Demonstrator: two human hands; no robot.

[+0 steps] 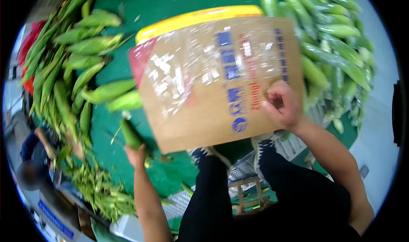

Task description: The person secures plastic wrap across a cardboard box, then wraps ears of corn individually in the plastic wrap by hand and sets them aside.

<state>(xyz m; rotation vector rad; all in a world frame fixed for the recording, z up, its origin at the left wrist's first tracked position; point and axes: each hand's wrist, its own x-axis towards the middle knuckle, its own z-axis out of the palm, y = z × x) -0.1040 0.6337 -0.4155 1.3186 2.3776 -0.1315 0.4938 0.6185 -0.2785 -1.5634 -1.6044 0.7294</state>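
My left hand point(135, 153) is wrapped round the lower end of a green corn ear point(130, 134), left of the cardboard's lower left corner. Over the right part of the flat cardboard point(191, 118), my right hand point(281, 105) has its fingers curled with thumb and forefinger close together; anything between them is too small to make out. Clear tape and blue and red print cover the cardboard. A yellow object point(196, 18) shows behind its top edge. Two green ears point(111, 91) lie at its left side.
Unwrapped corn point(91, 45) is piled at the left, with green husk scraps point(102, 191) below. Plastic-wrapped corn point(338, 31) is heaped at the right. A wooden stool point(247, 195) stands between my legs. Another person point(36, 148) is at the far left.
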